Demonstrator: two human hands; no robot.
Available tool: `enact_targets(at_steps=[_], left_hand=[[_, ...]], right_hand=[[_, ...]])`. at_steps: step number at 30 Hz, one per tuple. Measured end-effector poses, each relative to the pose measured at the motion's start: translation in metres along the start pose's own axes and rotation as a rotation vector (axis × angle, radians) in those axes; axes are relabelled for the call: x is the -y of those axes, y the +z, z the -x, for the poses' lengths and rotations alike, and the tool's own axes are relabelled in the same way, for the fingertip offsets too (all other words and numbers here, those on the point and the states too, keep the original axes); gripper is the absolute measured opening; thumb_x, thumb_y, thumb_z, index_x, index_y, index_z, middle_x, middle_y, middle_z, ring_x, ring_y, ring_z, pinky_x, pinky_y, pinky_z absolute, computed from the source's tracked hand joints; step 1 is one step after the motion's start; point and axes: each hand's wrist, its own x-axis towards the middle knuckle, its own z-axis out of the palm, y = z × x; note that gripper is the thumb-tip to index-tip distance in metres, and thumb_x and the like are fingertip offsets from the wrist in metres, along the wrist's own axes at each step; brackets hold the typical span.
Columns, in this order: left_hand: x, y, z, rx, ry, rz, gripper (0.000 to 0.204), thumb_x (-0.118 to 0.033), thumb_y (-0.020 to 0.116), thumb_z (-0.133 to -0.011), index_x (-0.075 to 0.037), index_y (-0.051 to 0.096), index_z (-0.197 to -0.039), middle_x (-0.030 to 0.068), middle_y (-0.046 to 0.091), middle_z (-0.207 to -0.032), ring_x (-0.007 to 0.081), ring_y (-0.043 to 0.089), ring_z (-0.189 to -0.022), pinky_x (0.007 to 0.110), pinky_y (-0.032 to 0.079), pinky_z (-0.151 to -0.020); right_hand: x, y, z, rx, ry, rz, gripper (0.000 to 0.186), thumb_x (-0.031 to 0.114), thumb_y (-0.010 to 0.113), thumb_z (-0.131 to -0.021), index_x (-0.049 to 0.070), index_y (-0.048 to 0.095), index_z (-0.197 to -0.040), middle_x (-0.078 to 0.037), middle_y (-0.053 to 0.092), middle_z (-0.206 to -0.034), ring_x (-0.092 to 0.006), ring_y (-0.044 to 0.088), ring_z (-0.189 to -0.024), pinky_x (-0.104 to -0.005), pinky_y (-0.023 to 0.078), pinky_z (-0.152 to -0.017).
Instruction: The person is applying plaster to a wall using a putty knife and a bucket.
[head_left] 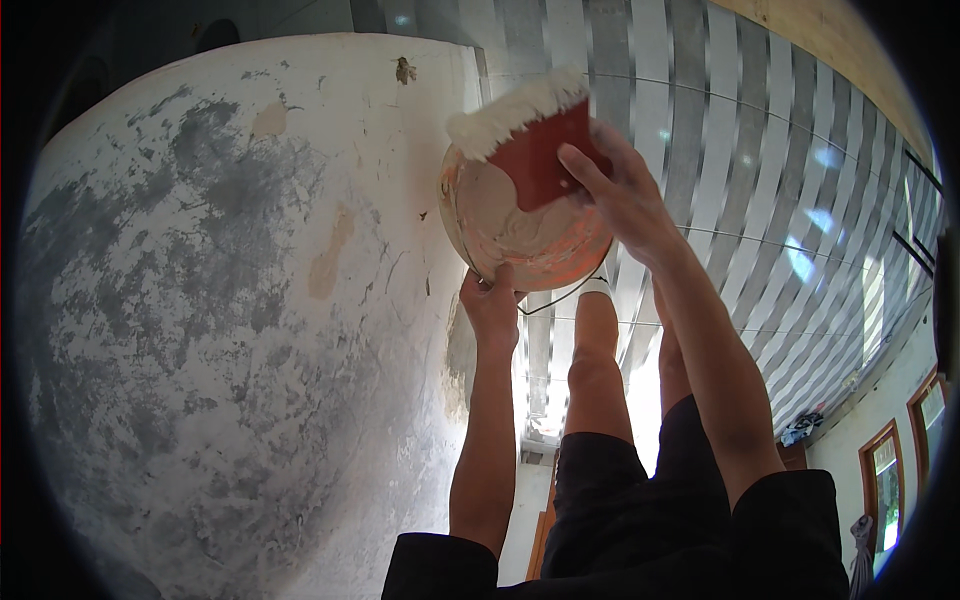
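Right hand (pixel 634 197) outstretched, pinching scraper (pixel 552 158), left hand (pixel 490 304) clasping bucket (pixel 572 262)

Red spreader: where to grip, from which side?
Probably best by the bare right end of the red spreader, coming from the right: thick pale paste coats its far upper-left edge, while that end is mostly clean. The flat plate suits a pinch; the right hand already has its thumb on the near face there.
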Motion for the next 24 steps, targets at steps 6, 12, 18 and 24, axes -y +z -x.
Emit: enact_targets(at_steps=[6,12,18,24], left_hand=[[0.006,-0.005,-0.01,0.021,-0.029,-0.049,0.036,-0.006,0.058,-0.087,0.005,0.048,-0.12,0.0174,0.057,-0.116,0.0273,0.064,-0.1,0.04,0.058,-0.087],[0.004,-0.01,-0.012,0.038,-0.028,-0.077,0.036,-0.006,0.058,-0.087,0.005,0.049,-0.12,0.0174,0.058,-0.115,0.0266,0.064,-0.1,0.039,0.059,-0.085],[0.005,-0.014,-0.012,0.017,0.002,-0.065,0.028,-0.003,0.056,-0.087,0.006,0.051,-0.114,0.0141,0.062,-0.107,0.0199,0.065,-0.091,0.035,0.059,-0.079],[0.001,-0.018,-0.013,0.047,-0.01,-0.092,0.035,-0.005,0.059,-0.086,0.005,0.05,-0.118,0.0161,0.057,-0.115,0.0252,0.063,-0.099,0.038,0.059,-0.084]], right_hand=[[-0.021,0.047,-0.056,-0.212,-0.295,0.266,0.042,0.028,0.058,-0.093,0.001,0.048,-0.124,-0.017,0.063,-0.108,-0.0245,0.063,-0.091,-0.037,0.051,-0.075],[-0.014,0.082,-0.073,-0.366,-0.418,0.328,0.034,0.022,0.052,-0.093,0.001,0.05,-0.12,-0.022,0.068,-0.084,-0.0381,0.066,-0.078,-0.0457,0.051,-0.074],[-0.009,0.102,-0.084,-0.401,-0.365,0.554,0.025,0.022,0.046,-0.096,0.007,0.048,-0.115,-0.019,0.066,-0.077,-0.0409,0.064,-0.071,-0.0501,0.05,-0.066],[-0.006,0.116,-0.083,-0.375,-0.384,0.549,0.027,0.022,0.049,-0.094,0.006,0.05,-0.116,-0.02,0.066,-0.08,-0.0407,0.064,-0.071,-0.05,0.05,-0.067]])
